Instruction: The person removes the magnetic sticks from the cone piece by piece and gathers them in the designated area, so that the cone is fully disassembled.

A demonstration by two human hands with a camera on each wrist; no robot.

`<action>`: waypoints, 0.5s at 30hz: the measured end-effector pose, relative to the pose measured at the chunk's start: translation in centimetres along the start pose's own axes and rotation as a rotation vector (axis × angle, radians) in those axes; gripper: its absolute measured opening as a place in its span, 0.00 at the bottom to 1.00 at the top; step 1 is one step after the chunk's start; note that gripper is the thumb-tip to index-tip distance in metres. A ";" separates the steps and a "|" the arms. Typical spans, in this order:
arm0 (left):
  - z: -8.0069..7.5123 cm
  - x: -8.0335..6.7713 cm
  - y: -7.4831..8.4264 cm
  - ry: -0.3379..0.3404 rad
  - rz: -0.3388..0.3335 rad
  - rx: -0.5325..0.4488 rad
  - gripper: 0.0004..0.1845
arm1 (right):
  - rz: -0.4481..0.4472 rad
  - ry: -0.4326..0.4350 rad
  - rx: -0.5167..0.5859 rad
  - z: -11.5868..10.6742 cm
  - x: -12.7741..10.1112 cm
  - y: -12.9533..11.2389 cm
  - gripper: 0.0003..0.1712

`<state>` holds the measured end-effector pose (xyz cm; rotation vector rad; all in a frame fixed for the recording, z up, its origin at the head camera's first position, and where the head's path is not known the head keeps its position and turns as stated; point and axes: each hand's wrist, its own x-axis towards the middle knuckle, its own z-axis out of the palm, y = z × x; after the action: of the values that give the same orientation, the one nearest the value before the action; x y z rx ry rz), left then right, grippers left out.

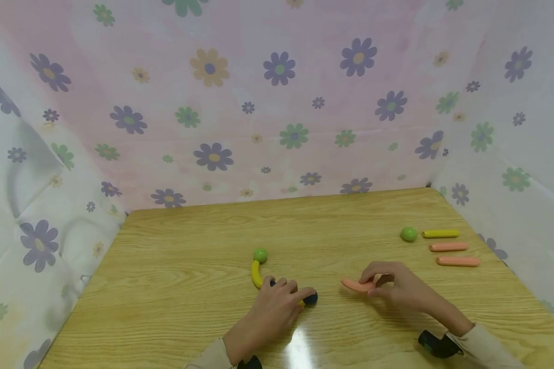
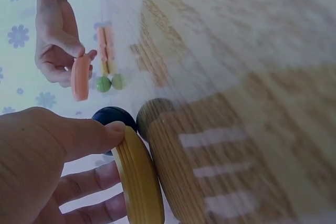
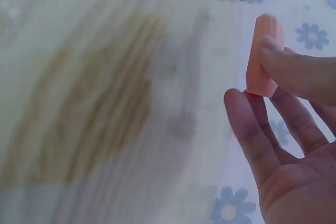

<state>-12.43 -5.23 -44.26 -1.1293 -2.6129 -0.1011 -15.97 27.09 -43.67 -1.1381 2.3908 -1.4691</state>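
Note:
My left hand [image 1: 277, 302] grips a yellow curved piece [image 2: 139, 182] low over the wooden table, its thumb close to a dark blue ball [image 1: 311, 297] at the piece's end. To its left, another yellow curved piece [image 1: 256, 274] lies against a green ball [image 1: 260, 255]. A second dark ball [image 1: 272, 283] shows partly behind the left fingers; whether these parts are all joined is hidden. Between thumb and fingers, my right hand [image 1: 397, 287] pinches a salmon-pink curved piece [image 3: 262, 59], held apart from the left hand's pieces.
Toward the table's right edge lie a loose green ball [image 1: 409, 234], a straight yellow stick [image 1: 440, 233] and two straight pink sticks, one [image 1: 449, 247] behind the other [image 1: 458, 262]. Flower-patterned cloth [image 1: 277, 113] encloses the table [image 1: 175, 246] at the back and sides.

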 end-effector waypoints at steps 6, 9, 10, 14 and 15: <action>0.1 0.0 0.0 0.029 0.008 0.006 0.21 | -0.005 0.024 0.032 -1.3 0.0 0.2 0.15; 0.2 0.0 0.0 0.046 0.010 0.001 0.21 | 0.010 0.043 0.035 -1.8 0.0 0.3 0.14; 0.3 0.0 0.0 0.048 0.010 0.000 0.21 | 0.019 0.053 0.028 -2.0 0.0 0.4 0.14; 0.4 0.0 0.0 0.052 0.011 0.007 0.21 | 0.076 0.085 -0.002 -2.8 0.0 0.6 0.12; 0.4 0.0 0.0 0.051 0.011 0.009 0.21 | 0.090 0.089 -0.013 -3.0 0.0 0.7 0.12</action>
<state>-12.48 -5.16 -44.66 -1.1227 -2.5595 -0.1144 -17.70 29.42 -42.74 -0.9738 2.4777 -1.5084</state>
